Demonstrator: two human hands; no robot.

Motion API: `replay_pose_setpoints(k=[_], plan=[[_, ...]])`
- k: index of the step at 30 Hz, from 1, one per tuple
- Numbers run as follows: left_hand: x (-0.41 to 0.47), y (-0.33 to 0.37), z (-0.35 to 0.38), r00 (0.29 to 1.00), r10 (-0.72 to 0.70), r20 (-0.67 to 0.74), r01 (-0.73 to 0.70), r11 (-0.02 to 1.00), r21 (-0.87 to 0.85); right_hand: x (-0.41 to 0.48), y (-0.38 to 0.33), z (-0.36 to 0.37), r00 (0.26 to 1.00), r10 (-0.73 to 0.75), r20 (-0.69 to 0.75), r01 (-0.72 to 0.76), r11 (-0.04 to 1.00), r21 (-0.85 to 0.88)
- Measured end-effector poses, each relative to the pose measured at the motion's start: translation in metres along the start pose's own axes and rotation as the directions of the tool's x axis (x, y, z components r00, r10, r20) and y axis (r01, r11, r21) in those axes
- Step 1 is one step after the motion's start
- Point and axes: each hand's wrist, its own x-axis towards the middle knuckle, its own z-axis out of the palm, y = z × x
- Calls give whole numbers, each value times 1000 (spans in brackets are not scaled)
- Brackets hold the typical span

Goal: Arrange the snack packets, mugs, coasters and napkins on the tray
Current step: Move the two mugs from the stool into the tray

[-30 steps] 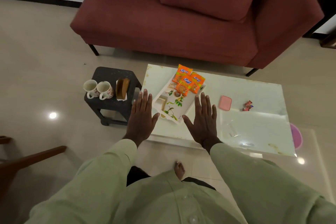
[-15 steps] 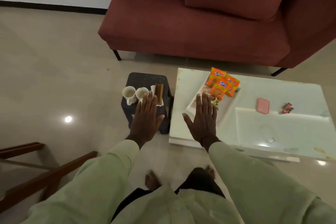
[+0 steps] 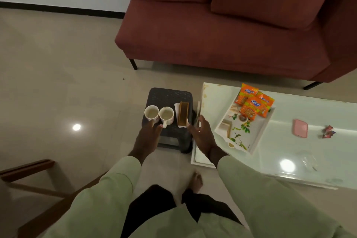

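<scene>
Two white mugs stand side by side on a small dark stool. Beside them a brown coaster holder rests on white napkins. My left hand is at the near edge of the left mug, fingers apart, touching or nearly touching it. My right hand is open just right of the coaster holder's near end. The white floral tray lies on the glass table and carries three orange snack packets at its far end.
A glass coffee table stands right of the stool, with a pink lid and small wrapped sweets on it. A red sofa is behind. A wooden chair frame is at lower left. My bare foot is on the floor.
Both hands moved left from the tray area to the stool. The left hand reached the mugs, the right came beside the coaster holder. The view turned left.
</scene>
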Motion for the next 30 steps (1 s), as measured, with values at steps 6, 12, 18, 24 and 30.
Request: replay_pose_setpoints(k=[6,12,18,24,30], plan=[[43,-13,-13,847,-456,273,518,593,-617,41,-26,32,942,261,213,-335,790,513],[95,-58,0,796,-493,352,594,523,-611,77,-16,92,850,403,339,-527,648,550],[144,-117,45,824,-439,357,563,578,-590,125,14,157,797,510,325,-602,618,506],[172,-161,84,868,-382,317,497,663,-560,168,45,205,839,486,244,-543,732,412],[185,-179,97,946,-282,161,321,749,-580,183,60,229,910,377,171,-414,829,375]])
